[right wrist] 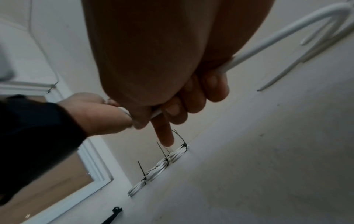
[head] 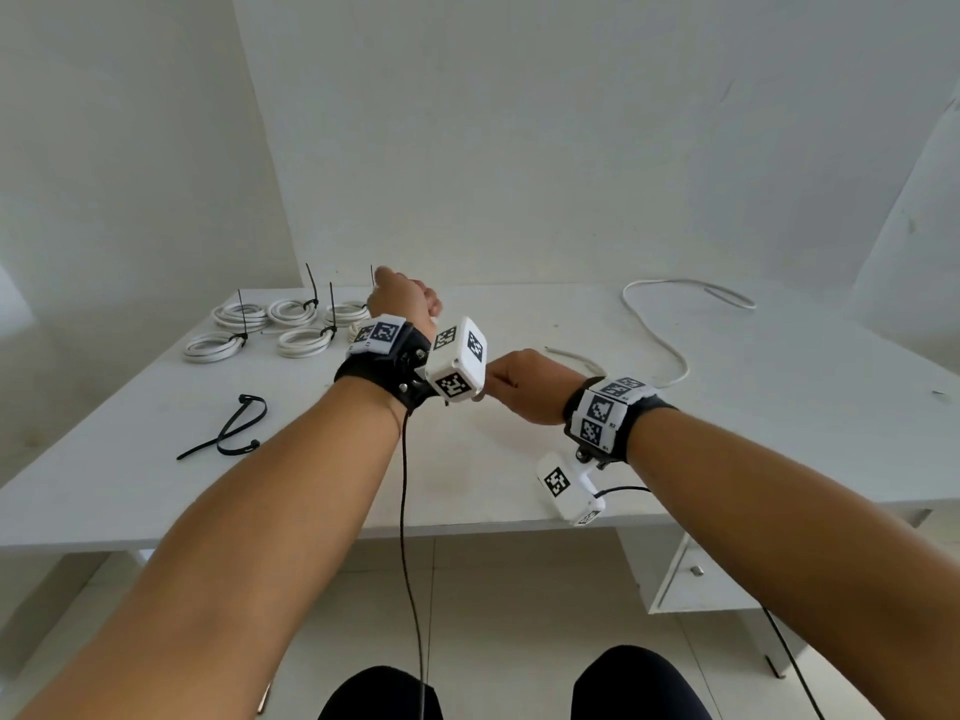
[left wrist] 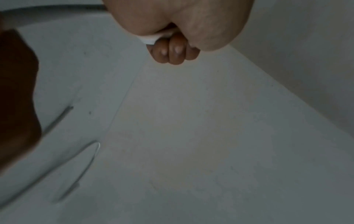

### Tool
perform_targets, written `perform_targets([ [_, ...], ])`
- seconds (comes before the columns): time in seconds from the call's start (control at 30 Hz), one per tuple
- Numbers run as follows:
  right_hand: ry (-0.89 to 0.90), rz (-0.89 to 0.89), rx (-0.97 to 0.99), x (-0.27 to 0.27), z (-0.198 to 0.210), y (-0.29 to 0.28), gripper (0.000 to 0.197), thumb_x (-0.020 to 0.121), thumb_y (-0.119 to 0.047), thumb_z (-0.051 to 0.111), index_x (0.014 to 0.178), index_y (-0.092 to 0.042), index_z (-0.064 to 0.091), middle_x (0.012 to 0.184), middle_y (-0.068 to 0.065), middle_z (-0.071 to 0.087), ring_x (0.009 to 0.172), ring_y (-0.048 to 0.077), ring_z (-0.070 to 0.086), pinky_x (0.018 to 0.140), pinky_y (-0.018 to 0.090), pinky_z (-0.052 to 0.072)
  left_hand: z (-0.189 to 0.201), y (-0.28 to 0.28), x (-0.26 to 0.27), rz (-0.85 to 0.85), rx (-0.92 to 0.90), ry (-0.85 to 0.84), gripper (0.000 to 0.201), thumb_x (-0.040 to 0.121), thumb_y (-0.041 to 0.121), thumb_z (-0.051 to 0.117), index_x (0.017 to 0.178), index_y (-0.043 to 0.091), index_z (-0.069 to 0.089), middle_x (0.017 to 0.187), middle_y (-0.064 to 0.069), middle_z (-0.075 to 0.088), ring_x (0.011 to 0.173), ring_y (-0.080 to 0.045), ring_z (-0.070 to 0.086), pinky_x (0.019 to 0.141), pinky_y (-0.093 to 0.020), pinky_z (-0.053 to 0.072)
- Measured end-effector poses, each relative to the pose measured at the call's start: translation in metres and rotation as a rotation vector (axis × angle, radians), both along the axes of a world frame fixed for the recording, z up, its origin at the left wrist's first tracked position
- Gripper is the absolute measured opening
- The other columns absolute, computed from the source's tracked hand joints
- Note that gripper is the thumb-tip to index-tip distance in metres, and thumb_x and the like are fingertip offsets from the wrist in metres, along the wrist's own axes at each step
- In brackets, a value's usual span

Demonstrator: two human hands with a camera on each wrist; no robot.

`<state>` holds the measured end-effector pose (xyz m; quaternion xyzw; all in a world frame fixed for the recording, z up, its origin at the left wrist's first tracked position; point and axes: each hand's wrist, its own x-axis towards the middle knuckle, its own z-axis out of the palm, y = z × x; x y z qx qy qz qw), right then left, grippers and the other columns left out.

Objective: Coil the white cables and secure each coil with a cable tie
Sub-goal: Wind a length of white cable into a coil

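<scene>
A loose white cable [head: 670, 350] snakes over the right half of the white table [head: 467, 459]. My right hand [head: 519, 379] grips it in a fist; in the right wrist view the cable [right wrist: 277, 34] enters that hand [right wrist: 182, 106] from the upper right, and the index finger points down. My left hand [head: 405, 298] is raised farther back, curled round a short white stretch of cable [left wrist: 151, 38] that shows at its fingers [left wrist: 172, 53]. The two hands touch in the right wrist view. The cable between the hands is hidden in the head view.
Several tied white coils [head: 291, 311] with upright black tie tails lie at the table's back left, also seen as coils [right wrist: 161, 166] from the right wrist. Loose black cable ties [head: 234, 428] lie at front left. A wall stands right behind the table. A drawer unit [head: 691, 569] sits under its right side.
</scene>
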<state>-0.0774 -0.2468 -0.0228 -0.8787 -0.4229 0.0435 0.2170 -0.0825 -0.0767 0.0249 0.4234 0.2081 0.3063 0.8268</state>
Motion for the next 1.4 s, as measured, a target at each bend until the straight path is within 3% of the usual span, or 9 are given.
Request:
perform_targets([
  [0.1, -0.117, 0.001, -0.088, -0.001, 0.004, 0.004, 0.045, 0.102, -0.023, 0.039, 0.058, -0.029, 0.04, 0.059, -0.009, 0.044, 0.052, 0.009, 0.041, 0.052, 0.025, 0.032, -0.011, 0.002, 0.001, 0.077, 0.184, 0.136, 0.039, 0.102, 0.029, 0.028, 0.084, 0.001, 0.05, 0.053, -0.005, 0.053, 0.05, -0.026, 0.051, 0.042, -0.019, 0.032],
  [0.2, -0.192, 0.048, -0.194, 0.003, 0.007, 0.007, 0.037, 0.102, -0.031, 0.038, 0.074, -0.016, 0.057, 0.067, -0.002, 0.055, 0.063, 0.02, 0.053, 0.062, 0.032, 0.046, -0.03, -0.003, 0.007, -0.029, 0.699, 0.291, 0.05, 0.096, 0.033, 0.029, 0.096, -0.008, 0.058, 0.082, -0.019, 0.062, 0.076, -0.034, 0.06, 0.063, -0.033, 0.045],
  [0.33, -0.237, 0.089, -0.221, 0.004, 0.018, 0.002, 0.032, 0.101, -0.042, 0.045, 0.104, -0.022, 0.07, 0.072, -0.014, 0.054, 0.073, 0.013, 0.056, 0.066, 0.029, 0.042, -0.047, -0.014, -0.002, -0.213, 0.995, 0.401, 0.048, 0.104, 0.032, 0.033, 0.068, 0.006, 0.051, 0.062, -0.008, 0.051, 0.06, -0.026, 0.049, 0.06, -0.032, 0.035],
  [0.43, -0.248, 0.133, -0.188, 0.011, 0.027, -0.007, 0.022, 0.096, -0.04, 0.056, 0.086, -0.026, 0.07, 0.067, -0.013, 0.054, 0.062, 0.006, 0.052, 0.061, 0.023, 0.039, -0.057, -0.018, -0.009, -0.521, 1.072, 0.51, 0.023, 0.096, 0.017, 0.045, 0.087, 0.0, 0.057, 0.075, -0.018, 0.059, 0.071, -0.03, 0.057, 0.064, -0.031, 0.037],
  [0.57, -0.214, 0.177, -0.11, 0.02, 0.038, -0.018, 0.026, 0.092, -0.036, 0.064, 0.066, -0.038, 0.063, 0.051, -0.011, 0.049, 0.049, 0.007, 0.043, 0.054, 0.021, 0.037, -0.06, -0.024, -0.021, -0.873, 0.983, 0.468, 0.035, 0.096, 0.032, 0.037, 0.067, 0.012, 0.039, 0.054, -0.008, 0.036, 0.044, -0.018, 0.03, 0.047, -0.028, 0.021],
  [0.77, -0.61, 0.252, -0.287, 0.031, 0.035, -0.023, 0.028, 0.098, -0.049, 0.05, 0.109, -0.031, 0.068, 0.093, -0.011, 0.069, 0.084, 0.012, 0.06, 0.066, 0.026, 0.038, -0.069, -0.032, -0.029, -0.964, 0.889, 0.428, 0.056, 0.1, 0.051, 0.019, 0.065, 0.014, 0.04, 0.05, -0.004, 0.034, 0.043, -0.016, 0.022, 0.044, -0.024, 0.019],
  [1.03, -0.719, 0.325, -0.193, 0.052, 0.028, -0.038, 0.062, 0.097, -0.061, 0.015, 0.106, -0.022, 0.063, 0.085, -0.005, 0.061, 0.068, 0.019, 0.057, 0.06, 0.031, 0.046, -0.074, -0.033, -0.041, -1.088, 0.657, 0.294, 0.057, 0.094, 0.065, 0.032, 0.06, 0.019, 0.032, 0.048, 0.004, 0.022, 0.042, -0.011, 0.014, 0.039, -0.022, 0.01],
  [1.23, -0.605, 0.286, 0.139, 0.059, 0.019, -0.041, 0.048, 0.101, -0.047, 0.029, 0.119, -0.019, 0.063, 0.09, 0.001, 0.069, 0.073, 0.026, 0.063, 0.064, 0.038, 0.052, -0.056, -0.045, -0.044, -1.122, 0.412, 0.028, 0.054, 0.094, 0.058, 0.034, 0.056, 0.02, 0.034, 0.042, 0.008, 0.022, 0.035, -0.007, 0.016, 0.038, -0.021, 0.008],
  [1.4, -0.408, 0.176, 0.343, 0.054, 0.017, -0.033, 0.045, 0.101, -0.043, 0.029, 0.123, -0.021, 0.061, 0.073, 0.004, 0.066, 0.06, 0.018, 0.053, 0.06, 0.029, 0.045, -0.036, -0.049, -0.043, -1.138, 0.288, -0.167, 0.053, 0.098, 0.056, 0.03, 0.06, 0.019, 0.031, 0.04, 0.008, 0.024, 0.033, -0.007, 0.018, 0.036, -0.02, 0.013],
])
